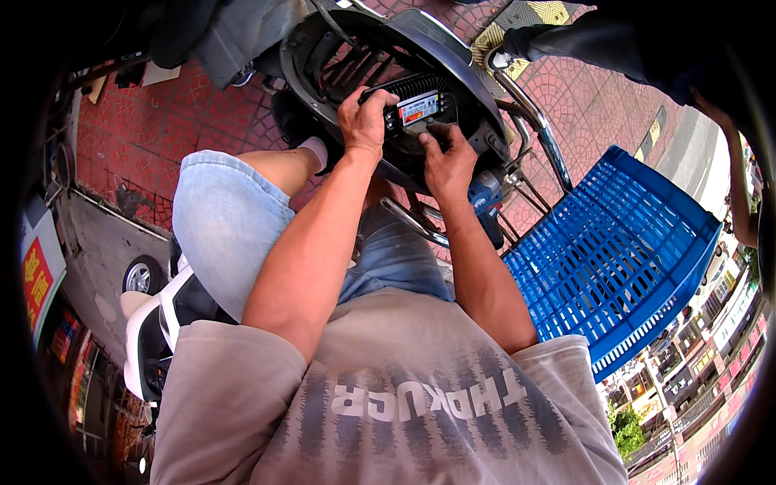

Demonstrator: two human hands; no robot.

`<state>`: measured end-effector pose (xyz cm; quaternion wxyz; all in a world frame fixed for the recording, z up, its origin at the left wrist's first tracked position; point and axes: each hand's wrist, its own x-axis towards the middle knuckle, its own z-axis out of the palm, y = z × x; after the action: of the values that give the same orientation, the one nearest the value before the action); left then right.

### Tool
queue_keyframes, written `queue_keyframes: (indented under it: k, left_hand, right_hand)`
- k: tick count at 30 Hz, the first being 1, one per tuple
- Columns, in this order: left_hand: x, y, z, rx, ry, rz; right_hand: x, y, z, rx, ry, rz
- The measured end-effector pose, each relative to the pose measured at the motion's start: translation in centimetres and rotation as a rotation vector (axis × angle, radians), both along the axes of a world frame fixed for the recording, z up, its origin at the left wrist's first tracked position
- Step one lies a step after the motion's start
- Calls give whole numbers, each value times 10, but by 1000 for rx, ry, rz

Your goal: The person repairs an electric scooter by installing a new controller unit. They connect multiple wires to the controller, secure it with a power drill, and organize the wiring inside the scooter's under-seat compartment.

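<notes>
A black finned controller box (419, 108) with a colourful label sits tilted inside the open dark scooter body (311, 61). My left hand (364, 121) grips the box by its left end, thumb along the top. At its lower edge, my right hand (449, 162) is closed, thumb and fingertips pinching a small pale grey piece (415, 128) against the box. What that piece is does not show clearly. Black slats and dark hollows of the body lie around the box, and the undersides of my fingers are hidden.
A blue power drill (485, 198) rests just right of my right wrist. Beyond it stands a large blue plastic basket (602, 242). Chrome tubing (543, 133) curves along the scooter's right side. Another person's leg and shoe (499, 59) are at the upper right, over red paving.
</notes>
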<state>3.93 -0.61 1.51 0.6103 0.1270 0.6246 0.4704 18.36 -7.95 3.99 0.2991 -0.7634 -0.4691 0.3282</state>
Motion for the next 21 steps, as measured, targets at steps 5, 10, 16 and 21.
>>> queue_keyframes:
  k: [5, 10, 16, 21]
  left_hand:
    - [2, -4, -5, 56, 100, -71]
    - [8, -3, -1, 20, 102, -70]
    - [12, 4, 10, -57, 121, -53]
    - [7, 7, 4, -54, 16, 13]
  right_hand:
    - [1, 7, 4, -169, 123, -47]
    - [-1, 12, 14, -157, -56, 36]
    - [-8, 11, 8, -44, -108, 18]
    - [2, 14, 8, -30, 24, -37]
